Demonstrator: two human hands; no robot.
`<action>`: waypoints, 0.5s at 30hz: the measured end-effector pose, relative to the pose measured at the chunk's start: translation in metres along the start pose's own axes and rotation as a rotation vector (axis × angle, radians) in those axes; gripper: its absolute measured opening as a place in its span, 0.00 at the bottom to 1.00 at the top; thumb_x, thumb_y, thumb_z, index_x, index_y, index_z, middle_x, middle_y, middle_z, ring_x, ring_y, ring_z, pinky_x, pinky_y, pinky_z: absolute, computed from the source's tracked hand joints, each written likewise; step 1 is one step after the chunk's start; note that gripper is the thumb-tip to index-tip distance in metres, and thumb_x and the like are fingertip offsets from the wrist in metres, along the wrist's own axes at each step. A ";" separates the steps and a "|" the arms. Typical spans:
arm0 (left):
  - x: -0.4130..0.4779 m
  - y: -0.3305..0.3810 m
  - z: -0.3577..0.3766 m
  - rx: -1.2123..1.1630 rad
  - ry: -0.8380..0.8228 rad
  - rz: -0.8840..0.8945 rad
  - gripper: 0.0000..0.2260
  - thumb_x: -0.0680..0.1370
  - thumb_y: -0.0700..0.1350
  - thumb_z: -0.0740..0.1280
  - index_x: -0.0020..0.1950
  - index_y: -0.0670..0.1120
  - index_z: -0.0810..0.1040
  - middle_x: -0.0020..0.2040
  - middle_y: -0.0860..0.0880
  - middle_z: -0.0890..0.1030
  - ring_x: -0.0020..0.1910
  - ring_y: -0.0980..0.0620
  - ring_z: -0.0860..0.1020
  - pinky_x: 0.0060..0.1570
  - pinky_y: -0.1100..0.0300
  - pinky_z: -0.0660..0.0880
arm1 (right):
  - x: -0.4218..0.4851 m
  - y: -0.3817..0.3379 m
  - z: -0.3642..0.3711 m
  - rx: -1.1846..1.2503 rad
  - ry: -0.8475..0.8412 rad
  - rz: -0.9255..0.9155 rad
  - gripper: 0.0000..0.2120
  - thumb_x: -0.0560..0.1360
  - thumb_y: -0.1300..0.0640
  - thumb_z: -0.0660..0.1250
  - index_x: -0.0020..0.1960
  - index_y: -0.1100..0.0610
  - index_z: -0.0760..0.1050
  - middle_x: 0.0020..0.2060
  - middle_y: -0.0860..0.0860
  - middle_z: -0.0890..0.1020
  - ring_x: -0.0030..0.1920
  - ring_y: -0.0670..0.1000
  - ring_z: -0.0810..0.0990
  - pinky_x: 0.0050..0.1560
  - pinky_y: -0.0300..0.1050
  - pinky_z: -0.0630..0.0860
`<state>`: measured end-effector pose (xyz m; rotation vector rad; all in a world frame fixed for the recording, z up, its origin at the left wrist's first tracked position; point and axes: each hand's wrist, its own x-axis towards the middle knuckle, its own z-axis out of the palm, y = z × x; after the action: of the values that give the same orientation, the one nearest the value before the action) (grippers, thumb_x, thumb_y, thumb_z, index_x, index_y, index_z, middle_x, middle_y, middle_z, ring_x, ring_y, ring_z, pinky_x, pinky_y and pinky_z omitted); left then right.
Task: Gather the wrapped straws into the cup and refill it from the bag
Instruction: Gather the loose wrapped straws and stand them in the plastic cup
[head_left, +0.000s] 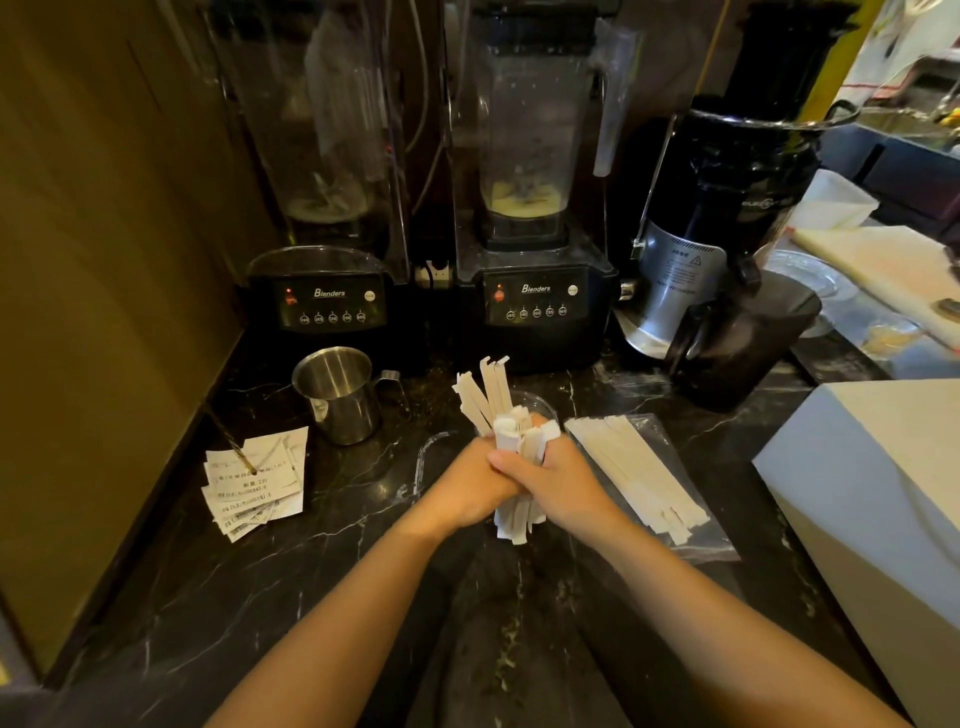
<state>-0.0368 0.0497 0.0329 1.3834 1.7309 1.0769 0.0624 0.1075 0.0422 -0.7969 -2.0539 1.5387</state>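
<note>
Hands: left (467, 486) & right (558, 480) grips clasped tight round straw bundle (511, 441), upright.

A single wide-angle view from the person's head looks forward and steeply down onto the dark marble table (322, 545). It sits close: both forearms run in from the bottom edge. The table's far edge, with two blenders (535, 291), fills the top, and straight lines bow near the corners.

Cup (535, 402) mostly behind straws (511, 441)
</note>
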 end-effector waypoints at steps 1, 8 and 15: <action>0.002 0.009 -0.005 -0.017 -0.005 0.001 0.12 0.74 0.32 0.63 0.56 0.39 0.78 0.48 0.50 0.79 0.47 0.62 0.77 0.49 0.74 0.74 | 0.002 -0.007 -0.004 -0.011 0.013 -0.031 0.13 0.76 0.59 0.64 0.60 0.55 0.71 0.45 0.45 0.77 0.47 0.43 0.77 0.47 0.29 0.73; 0.035 0.068 -0.039 -0.008 0.033 0.136 0.14 0.75 0.35 0.64 0.60 0.40 0.75 0.46 0.58 0.74 0.46 0.63 0.74 0.45 0.77 0.73 | 0.032 -0.066 -0.040 0.013 0.027 -0.208 0.11 0.75 0.61 0.64 0.57 0.62 0.76 0.41 0.46 0.79 0.43 0.41 0.79 0.45 0.31 0.76; 0.058 0.072 -0.038 -0.009 0.155 0.109 0.16 0.75 0.35 0.64 0.63 0.40 0.73 0.58 0.44 0.78 0.56 0.53 0.76 0.55 0.63 0.73 | 0.060 -0.066 -0.052 0.007 0.043 -0.149 0.13 0.75 0.60 0.64 0.59 0.63 0.75 0.46 0.54 0.80 0.45 0.45 0.79 0.47 0.35 0.76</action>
<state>-0.0525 0.1062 0.1138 1.4357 1.7741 1.2802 0.0407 0.1711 0.1205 -0.6525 -2.0269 1.4346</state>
